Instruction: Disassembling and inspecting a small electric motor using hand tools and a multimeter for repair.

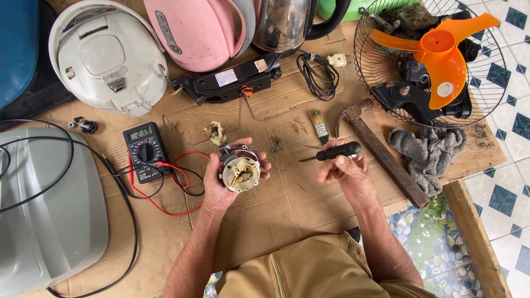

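My left hand point(221, 179) grips a small round cream-coloured motor part point(241, 171) with a worm gear showing on its face, held above the cardboard. My right hand point(345, 168) holds a black-handled screwdriver point(333, 153), its thin tip pointing left toward the motor part, a short gap between them. A small dirty gear piece point(215, 132) and a screw point(275, 146) lie on the cardboard just beyond my hands.
A black multimeter point(143, 150) with red and black leads lies left. A paintbrush point(319, 126), hammer point(375, 146), grey rag point(428, 152), caged fan with orange blade point(436, 55), white rice cooker point(107, 58), black fan base point(232, 83) and a grey casing point(44, 221) surround the cardboard point(276, 209).
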